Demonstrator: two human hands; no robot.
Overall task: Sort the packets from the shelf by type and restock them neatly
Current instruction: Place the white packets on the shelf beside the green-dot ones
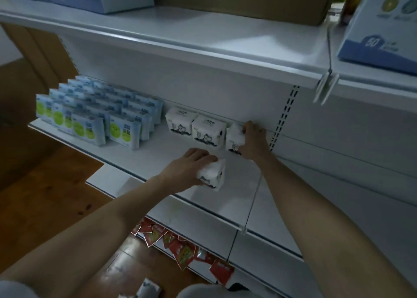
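From my remote seat, the relation that mattered was the row at the back of the middle shelf (pixel 158 148): two white packets stood side by side against the back panel, the first (pixel 178 121) and the second (pixel 208 130), and the row ran roughly from nine o'clock toward three. At its three o'clock end my right hand (pixel 252 139) had its fingers curled round a third white packet (pixel 234 137), pressed just beside the second one and close to the back panel. My left hand (pixel 191 166) gripped a fourth white packet (pixel 212 174) at about six o'clock of the row, nearer the shelf's front edge and apart from the others, tilted with its long side running toward the back. I judged the left hand the one with the move still to make, since its packet needed carrying toward twelve o'clock and turned square to start a front rank or extend the line. The blue and green packets (pixel 94 114) already stood in tidy ranks well off at nine o'clock. The shelf surface was smooth white metal with plenty of bare room between the two groups. Red packets (pixel 180 248) lay jumbled on the shelf below, at six o'clock, over a brown wooden floor (pixel 45 184), not yet sorted
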